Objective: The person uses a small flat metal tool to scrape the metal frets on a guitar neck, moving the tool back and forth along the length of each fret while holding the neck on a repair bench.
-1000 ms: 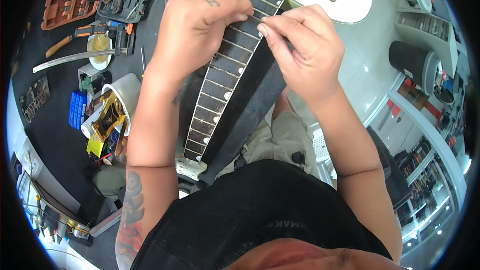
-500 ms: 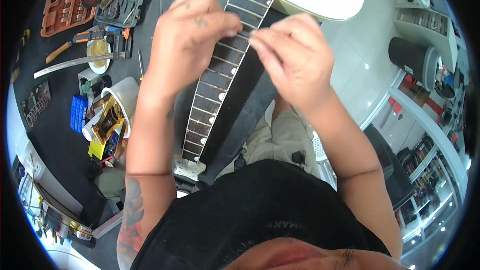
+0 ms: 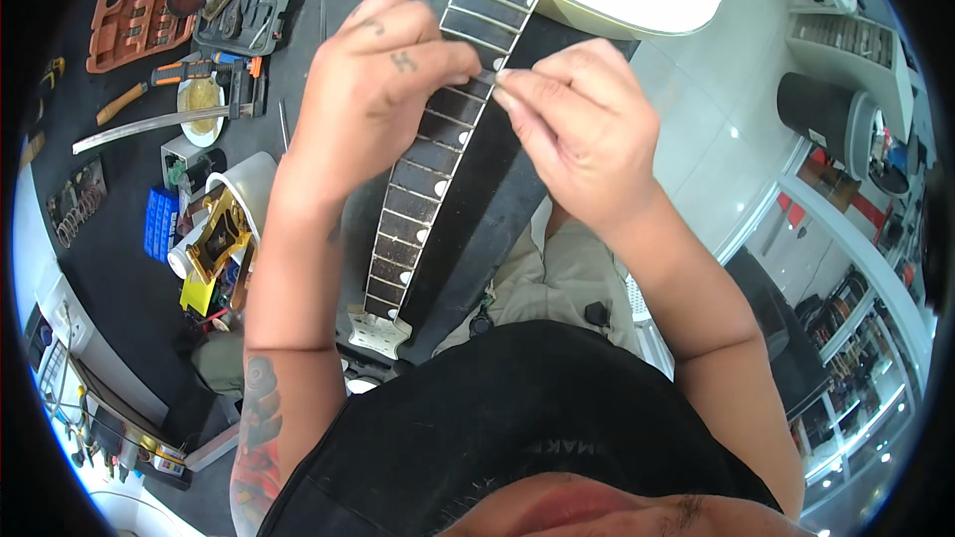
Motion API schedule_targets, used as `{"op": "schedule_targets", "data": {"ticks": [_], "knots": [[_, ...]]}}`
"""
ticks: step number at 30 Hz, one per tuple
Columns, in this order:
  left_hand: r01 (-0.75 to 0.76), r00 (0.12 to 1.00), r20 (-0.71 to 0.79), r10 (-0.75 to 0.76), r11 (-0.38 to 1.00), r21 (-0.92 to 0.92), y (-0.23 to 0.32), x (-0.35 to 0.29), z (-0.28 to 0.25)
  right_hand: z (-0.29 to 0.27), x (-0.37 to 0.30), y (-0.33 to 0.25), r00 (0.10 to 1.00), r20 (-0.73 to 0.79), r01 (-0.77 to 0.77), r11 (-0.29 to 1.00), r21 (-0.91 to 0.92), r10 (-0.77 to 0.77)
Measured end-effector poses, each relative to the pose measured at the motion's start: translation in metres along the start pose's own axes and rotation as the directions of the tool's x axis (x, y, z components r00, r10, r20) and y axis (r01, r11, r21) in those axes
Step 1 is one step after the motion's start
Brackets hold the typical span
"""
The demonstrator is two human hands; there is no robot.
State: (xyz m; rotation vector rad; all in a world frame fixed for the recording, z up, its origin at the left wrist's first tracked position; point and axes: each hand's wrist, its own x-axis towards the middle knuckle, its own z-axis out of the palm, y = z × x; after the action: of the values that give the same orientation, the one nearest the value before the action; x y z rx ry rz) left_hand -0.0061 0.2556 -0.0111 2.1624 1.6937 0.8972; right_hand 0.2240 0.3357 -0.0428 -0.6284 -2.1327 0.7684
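A guitar neck point(image 3: 438, 149) with a dark fretboard, metal frets and pale side markers runs diagonally under my hands. Its white body point(image 3: 617, 2) is at the top. My left hand point(image 3: 383, 89) is over the neck's left side, fingers curled into a pinch near its middle. Across from it, my right hand point(image 3: 587, 119) pinches thumb and forefinger at the neck's right edge. The fingertips of both hands nearly meet along one fret line. Whatever lies between them is too small and covered to make out. A pale headstock point(image 3: 379, 332) points toward me.
On the dark workbench point(image 3: 109, 308) lie an orange tool case point(image 3: 134, 0), a clamp point(image 3: 204, 70) and a dish point(image 3: 202, 111). A white tub point(image 3: 249, 189) holds gold-coloured parts. A black bin point(image 3: 821, 109) stands on the tiled floor at right.
Both hands have shifted slightly down along the neck, still pinched, with the right fingertips a little lower. The view has moved slightly; the guitar otherwise looks the same.
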Motion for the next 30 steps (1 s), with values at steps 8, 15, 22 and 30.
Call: {"op": "schedule_targets", "data": {"ticks": [8, 15, 22, 30], "knots": [[-0.037, 0.998, -0.044, 0.038, 0.999, 0.014, -0.004, 0.009, 0.002, 0.0, -0.001, 0.001, 1.0, -0.021, -0.005, 1.0, -0.025, 0.004], [-0.043, 0.997, -0.066, 0.043, 0.999, 0.008, -0.001, 0.016, 0.004, -0.007, 0.008, 0.003, 0.999, 0.006, 0.034, 0.999, -0.039, -0.034], [-0.058, 0.996, -0.066, 0.06, 0.998, 0.023, -0.001, 0.022, 0.006, -0.009, 0.006, 0.016, 0.999, 0.016, 0.04, 0.999, -0.029, -0.04], [-0.033, 0.999, -0.036, 0.032, 0.999, -0.006, -0.003, 0.021, 0.005, -0.011, 0.01, 0.012, 0.997, 0.024, 0.074, 0.997, -0.01, -0.073]]}}
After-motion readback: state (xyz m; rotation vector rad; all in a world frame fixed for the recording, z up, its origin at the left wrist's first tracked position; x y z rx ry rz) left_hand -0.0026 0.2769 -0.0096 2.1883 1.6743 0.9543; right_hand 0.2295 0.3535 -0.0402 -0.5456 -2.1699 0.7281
